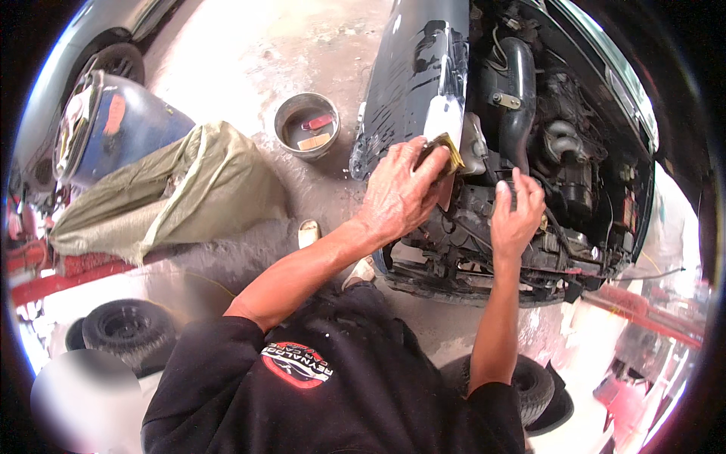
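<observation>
My left hand [398, 189] grips a folded yellowish pad [452, 151] at the front end of a dark fender [401, 83], over a narrow white patch [445, 115] along its edge. The fender is wet, with streaks and dark blotches. My right hand [516, 208] is just to the right, above the open engine bay [560, 178], fingers slightly curled and apart with nothing visible in them. A black curved pipe [516, 113] runs behind it.
A bucket [281, 121] with red and tan blocks stands left of the fender. Further left are a blue drum [136, 136], an olive sack [212, 197] and another car [106, 26]. Tyres [128, 325] lie below left and right. My sandaled feet [308, 233] stand under me.
</observation>
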Motion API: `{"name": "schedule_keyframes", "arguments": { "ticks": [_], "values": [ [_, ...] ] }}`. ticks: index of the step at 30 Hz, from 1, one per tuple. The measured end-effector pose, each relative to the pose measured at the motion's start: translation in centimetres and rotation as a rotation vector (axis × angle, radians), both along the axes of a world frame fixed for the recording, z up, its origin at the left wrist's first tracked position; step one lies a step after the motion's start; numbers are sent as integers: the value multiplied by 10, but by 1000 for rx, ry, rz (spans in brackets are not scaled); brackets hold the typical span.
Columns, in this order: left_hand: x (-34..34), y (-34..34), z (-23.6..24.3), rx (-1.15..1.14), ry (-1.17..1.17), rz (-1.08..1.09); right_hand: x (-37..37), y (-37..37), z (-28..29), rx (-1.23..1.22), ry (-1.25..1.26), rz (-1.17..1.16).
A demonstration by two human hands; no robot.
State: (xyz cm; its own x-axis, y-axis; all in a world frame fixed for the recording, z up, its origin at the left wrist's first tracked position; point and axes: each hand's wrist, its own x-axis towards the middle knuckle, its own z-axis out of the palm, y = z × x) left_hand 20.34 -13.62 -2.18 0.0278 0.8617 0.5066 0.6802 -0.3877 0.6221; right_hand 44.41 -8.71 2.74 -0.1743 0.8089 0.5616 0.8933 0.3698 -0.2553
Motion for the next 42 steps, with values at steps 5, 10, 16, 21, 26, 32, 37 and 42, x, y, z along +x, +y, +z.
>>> {"name": "schedule_keyframes", "arguments": {
  "ticks": [5,10,16,21,26,32,37,42],
  "values": [
    [36,-48,-37,-18,93,85,26,41,-34,-19,36,146],
    [27,-28,-22,158,269,90,30,40,-61,-115,125,246],
    [24,39,30,141,245,300,29,40,-74,-107,293,246],
    [57,-24,34,134,280,182,27,41,-77,-117,333,225],
    [35,22,30,193,286,312,26,42,-79,-96,301,224],
    [60,-14,23,58,275,273,25,43,-79,-91,322,215],
    [49,11,27,198,275,259,25,42,-78,-109,312,201],
    [40,37,22,156,239,396,24,43,-78,-106,318,196]
  ]
}}
